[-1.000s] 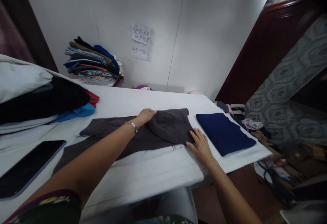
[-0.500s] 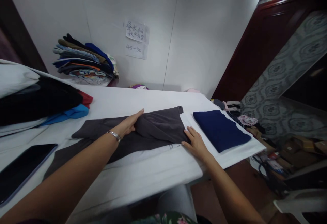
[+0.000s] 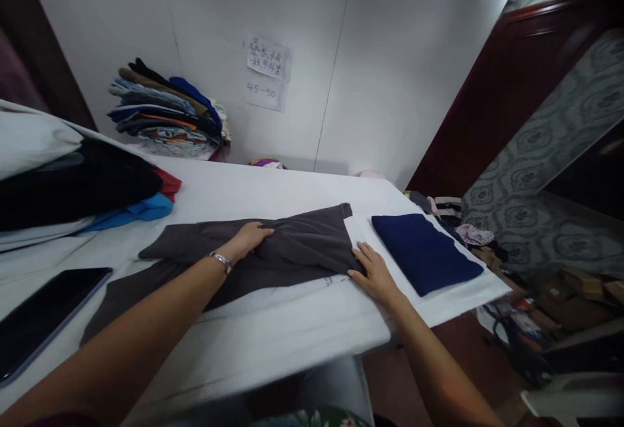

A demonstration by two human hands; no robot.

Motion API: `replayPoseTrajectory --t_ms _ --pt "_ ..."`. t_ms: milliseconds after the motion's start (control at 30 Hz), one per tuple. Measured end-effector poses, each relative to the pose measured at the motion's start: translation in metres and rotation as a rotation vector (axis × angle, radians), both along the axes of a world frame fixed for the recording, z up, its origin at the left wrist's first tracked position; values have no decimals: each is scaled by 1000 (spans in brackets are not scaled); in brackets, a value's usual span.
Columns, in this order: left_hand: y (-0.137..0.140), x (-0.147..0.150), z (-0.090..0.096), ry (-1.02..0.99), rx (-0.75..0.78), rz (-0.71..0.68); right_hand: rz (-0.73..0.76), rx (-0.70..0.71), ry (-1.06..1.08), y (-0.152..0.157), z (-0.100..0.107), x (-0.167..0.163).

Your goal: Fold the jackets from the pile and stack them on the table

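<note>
Left grip, unclenched, lies atop the gray garment; right grip, spread, touches its edge.

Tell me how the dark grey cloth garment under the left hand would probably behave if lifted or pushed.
The dark grey cloth garment would probably droop when lifted, since it lies flat with soft creases. Pushed, it would likely bunch rather than roll, as wrinkles show beside the left hand. It looks fairly light, given its thin edges.
</note>
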State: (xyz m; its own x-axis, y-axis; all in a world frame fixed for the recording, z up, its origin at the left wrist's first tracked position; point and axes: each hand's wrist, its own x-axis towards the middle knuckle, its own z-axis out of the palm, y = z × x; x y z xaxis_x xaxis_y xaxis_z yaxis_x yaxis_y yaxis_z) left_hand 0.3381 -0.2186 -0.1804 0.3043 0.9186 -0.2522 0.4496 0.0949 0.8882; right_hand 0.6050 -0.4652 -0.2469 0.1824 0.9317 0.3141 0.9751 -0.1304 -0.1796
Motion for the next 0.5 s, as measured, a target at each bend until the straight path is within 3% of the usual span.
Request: replayPoseTrajectory --t_ms 67,200,267,333,400,500 --pt "-3 -4 2 164 214 -26 7 1 5 -1 -2 2" --pt "-16 6 14 436 900 -267 1 4 29 2 -1 2" --pt "-20 14 12 454 1054 -395 -2 -2 59 3 1 2" --pt "-20 20 2 520 1020 -507 -6 -5 112 4 2 2" --pt "-17 22 -13 594 871 -589 4 1 193 4 4 4" --pt "-10 22 -31 619 735 -621 -7 66 353 9 11 10"
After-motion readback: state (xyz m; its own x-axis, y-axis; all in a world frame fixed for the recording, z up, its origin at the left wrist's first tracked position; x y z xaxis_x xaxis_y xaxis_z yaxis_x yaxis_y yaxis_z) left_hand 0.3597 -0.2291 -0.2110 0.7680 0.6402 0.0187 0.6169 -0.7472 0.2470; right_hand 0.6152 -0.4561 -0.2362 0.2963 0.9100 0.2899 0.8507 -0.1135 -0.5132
